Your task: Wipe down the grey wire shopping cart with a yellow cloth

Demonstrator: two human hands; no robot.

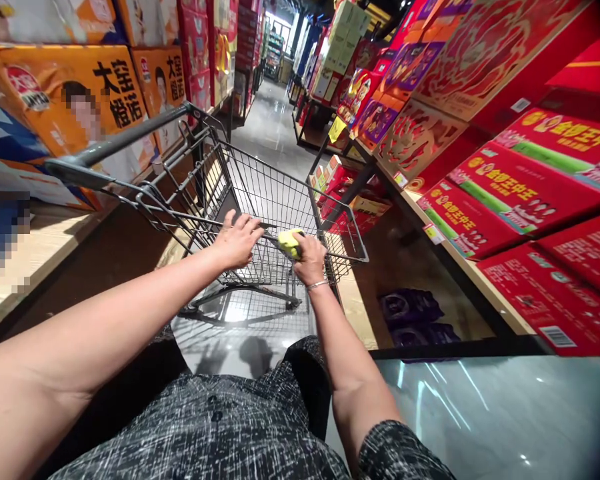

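Observation:
A black wire shopping cart (260,193) stands in front of me in a shop aisle, its basket holding nothing I can see. My left hand (239,239) is closed over the thin near rail (273,233) of the cart. My right hand (311,259) is closed on a small yellow object (290,241), perhaps a cloth or sponge, pressed against the same rail just right of my left hand. A bracelet sits on my right wrist. A thick grey bar (120,143) runs along the cart's upper left side.
Orange boxes (80,100) line low wooden shelving on the left. Red gift boxes (520,193) fill slanted shelves on the right, with price tags along the edge. Purple packs (410,310) lie under the right shelf. The glossy grey aisle floor (270,127) runs ahead between displays.

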